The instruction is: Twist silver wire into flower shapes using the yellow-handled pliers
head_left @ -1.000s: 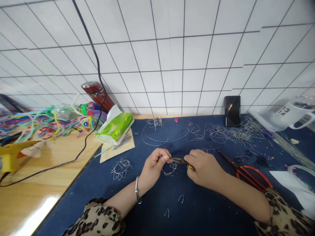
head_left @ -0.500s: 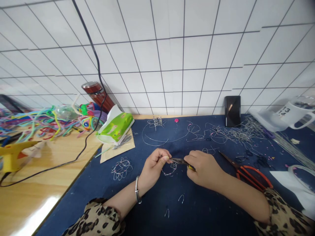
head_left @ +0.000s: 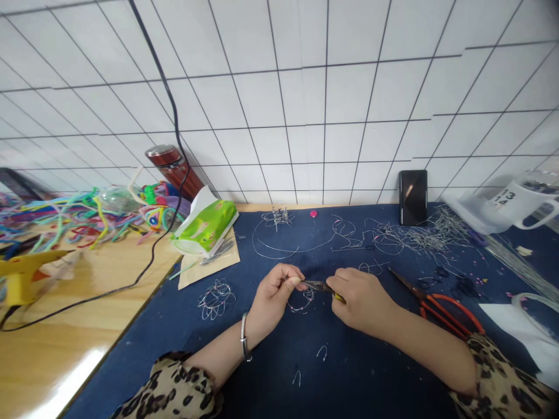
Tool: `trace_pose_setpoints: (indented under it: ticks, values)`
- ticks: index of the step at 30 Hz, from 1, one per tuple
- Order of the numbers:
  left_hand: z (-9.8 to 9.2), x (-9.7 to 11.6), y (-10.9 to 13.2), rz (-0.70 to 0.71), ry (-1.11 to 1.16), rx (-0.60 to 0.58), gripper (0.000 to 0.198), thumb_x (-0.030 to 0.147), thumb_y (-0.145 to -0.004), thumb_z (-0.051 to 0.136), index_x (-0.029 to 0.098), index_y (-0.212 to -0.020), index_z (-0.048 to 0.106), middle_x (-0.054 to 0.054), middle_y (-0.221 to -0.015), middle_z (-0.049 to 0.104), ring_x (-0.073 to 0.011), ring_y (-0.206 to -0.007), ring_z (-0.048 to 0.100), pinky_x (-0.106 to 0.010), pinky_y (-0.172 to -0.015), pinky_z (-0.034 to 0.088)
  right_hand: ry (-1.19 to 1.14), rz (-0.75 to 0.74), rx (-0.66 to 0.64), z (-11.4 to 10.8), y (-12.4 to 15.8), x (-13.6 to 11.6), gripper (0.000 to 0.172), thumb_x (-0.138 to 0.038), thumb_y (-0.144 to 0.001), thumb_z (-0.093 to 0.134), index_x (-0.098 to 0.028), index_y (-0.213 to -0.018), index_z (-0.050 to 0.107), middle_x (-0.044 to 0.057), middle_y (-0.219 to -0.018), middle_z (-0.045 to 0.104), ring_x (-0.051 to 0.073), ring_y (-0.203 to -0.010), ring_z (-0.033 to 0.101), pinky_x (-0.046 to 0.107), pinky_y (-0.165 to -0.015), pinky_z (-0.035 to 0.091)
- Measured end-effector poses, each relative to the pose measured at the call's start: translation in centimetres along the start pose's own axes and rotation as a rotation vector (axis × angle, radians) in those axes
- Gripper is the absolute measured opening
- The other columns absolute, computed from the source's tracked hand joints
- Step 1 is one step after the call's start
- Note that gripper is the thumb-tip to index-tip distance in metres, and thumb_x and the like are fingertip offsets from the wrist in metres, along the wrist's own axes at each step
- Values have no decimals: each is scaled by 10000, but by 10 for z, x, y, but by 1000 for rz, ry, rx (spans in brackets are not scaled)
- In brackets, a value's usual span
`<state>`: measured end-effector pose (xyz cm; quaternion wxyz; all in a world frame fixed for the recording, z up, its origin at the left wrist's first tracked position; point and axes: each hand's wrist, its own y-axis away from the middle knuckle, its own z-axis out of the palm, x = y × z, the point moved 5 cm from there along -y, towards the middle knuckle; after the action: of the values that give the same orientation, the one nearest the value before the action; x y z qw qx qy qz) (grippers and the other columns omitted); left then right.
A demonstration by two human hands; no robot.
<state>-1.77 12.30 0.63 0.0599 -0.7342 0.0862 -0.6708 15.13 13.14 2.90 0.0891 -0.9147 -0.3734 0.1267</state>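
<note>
My left hand (head_left: pixel 279 291) pinches a looped silver wire piece with small pink beads (head_left: pixel 299 309), which hangs below the fingertips. My right hand (head_left: pixel 360 299) is closed around a pair of pliers (head_left: pixel 318 285) with a bit of yellow handle showing. The dark jaws reach left to the wire at my left fingertips; whether they grip it is too small to tell. A second beaded wire flower shape (head_left: pixel 216 299) lies left of my left hand. Two short bent wire bits (head_left: pixel 322 352) rest in front of my hands on the dark blue cloth (head_left: pixel 375 384).
Red-handled scissors (head_left: pixel 452 311) lie right of my right hand. Behind are tangled wires (head_left: pixel 419 233), a black phone-like object (head_left: pixel 413 198) and a white mug (head_left: pixel 519 201). A tissue pack (head_left: pixel 205 227), a red flask (head_left: pixel 174 171) and a yellow glue gun (head_left: pixel 30 273) are leftward.
Almost nothing differs. My right hand and the pliers have shifted very slightly, while my left hand keeps its pinch on the wire piece.
</note>
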Motion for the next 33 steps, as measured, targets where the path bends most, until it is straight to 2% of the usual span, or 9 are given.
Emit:
trace_pose_setpoints:
  ticks: [9, 14, 17, 26, 33]
  values:
    - [-1, -8, -2, -48, 60, -16, 96, 230, -868, 520, 152, -817, 540, -23, -781, 600, -131, -729, 574, -272, -733, 433, -80, 32, -32, 7, -1, 7, 96, -137, -713, 444, -187, -728, 524, -6, -703, 507, 119, -679, 447, 240, -614, 298]
    - [1, -10, -2, -95, 119, -90, 120, 251, -884, 495, 151, -937, 538, -42, -816, 621, -138, -747, 574, -280, -725, 440, -119, 56, -18, 5, -3, 11, 132, -125, -710, 443, -190, -763, 545, -4, -715, 519, 119, -689, 461, 233, -626, 311]
    - [2, -9, -2, -116, 121, -124, 121, 249, -875, 511, 147, -937, 530, -36, -795, 618, -132, -736, 570, -264, -702, 437, -127, 71, -20, 3, -4, 13, 130, -123, -707, 449, -190, -759, 548, -8, -707, 516, 116, -681, 461, 230, -619, 313]
    - [1, -11, -3, -159, -54, -123, 92, 247, -866, 503, 157, -870, 518, -1, -685, 599, -117, -654, 546, -244, -646, 418, -136, 65, -15, 7, -3, 13, 146, -126, -718, 454, -195, -786, 563, -5, -724, 531, 120, -702, 477, 229, -641, 326]
    - [0, -10, -2, -108, -184, -131, 113, 232, -880, 463, 163, -804, 510, 8, -647, 583, -114, -632, 522, -240, -624, 405, -156, 68, -32, 8, -4, 13, 162, -129, -722, 453, -196, -811, 570, -1, -738, 541, 122, -711, 486, 228, -638, 331]
